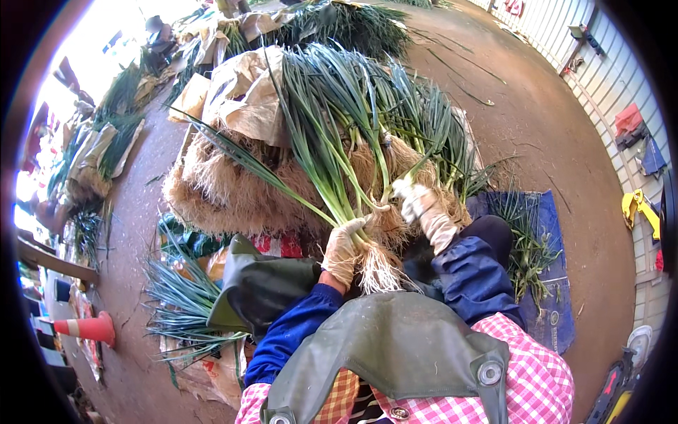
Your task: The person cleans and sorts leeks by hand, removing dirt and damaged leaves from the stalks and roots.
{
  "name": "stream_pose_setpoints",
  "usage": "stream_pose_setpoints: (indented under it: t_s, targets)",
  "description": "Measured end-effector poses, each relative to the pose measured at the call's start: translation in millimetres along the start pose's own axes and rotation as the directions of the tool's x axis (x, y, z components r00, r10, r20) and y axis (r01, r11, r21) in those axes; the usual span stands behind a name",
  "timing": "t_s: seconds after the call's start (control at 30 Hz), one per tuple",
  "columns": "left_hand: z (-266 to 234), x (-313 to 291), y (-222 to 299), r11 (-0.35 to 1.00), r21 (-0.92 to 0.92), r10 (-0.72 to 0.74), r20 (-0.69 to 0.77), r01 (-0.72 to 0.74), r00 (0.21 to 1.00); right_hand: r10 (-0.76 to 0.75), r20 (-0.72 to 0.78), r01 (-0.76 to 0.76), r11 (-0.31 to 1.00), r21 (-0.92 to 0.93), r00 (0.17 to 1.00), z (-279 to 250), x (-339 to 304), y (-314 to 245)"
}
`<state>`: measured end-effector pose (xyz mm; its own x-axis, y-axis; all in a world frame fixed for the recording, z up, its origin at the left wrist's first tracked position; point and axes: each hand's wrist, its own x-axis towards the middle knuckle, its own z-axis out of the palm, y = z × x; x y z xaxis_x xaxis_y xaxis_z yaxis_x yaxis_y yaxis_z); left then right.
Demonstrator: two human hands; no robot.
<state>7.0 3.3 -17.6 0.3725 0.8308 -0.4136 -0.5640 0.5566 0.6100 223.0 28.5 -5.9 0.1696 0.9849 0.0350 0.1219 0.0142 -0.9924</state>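
Observation:
My left hand point(342, 249), in a pale work glove, is closed round the lower stalks of a bunch of green onions point(326, 177). Their long leaves spread up and away from me, and their whitish roots point(380, 270) hang toward my lap. To the right of this bunch is my gloved right hand point(427, 212), its fingers curled beside the bent base of a stalk. What those fingers pinch is hidden and slightly blurred. Just beyond both hands lies a large pile of green onions point(233, 180), with tan roots facing me, partly under brown sacking point(247, 99).
Loose onions lie at my left point(185, 297), and trimmed greens point(526, 247) rest on a blue sheet point(558, 283) at my right. An orange cone point(92, 328) stands far left. More onion heaps point(339, 28) are behind the pile. A pale corrugated wall point(621, 78) runs along the right.

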Motion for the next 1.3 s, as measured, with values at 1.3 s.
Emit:
stream_pose_setpoints:
  t_s: [1.3]
  targets:
    - [39, -23, 17, 0.914, -0.367, -0.143, 0.109, 0.174, 0.984, -0.088, 0.369, -0.01, 0.967, 0.254, 0.925, 63, -62, -50]
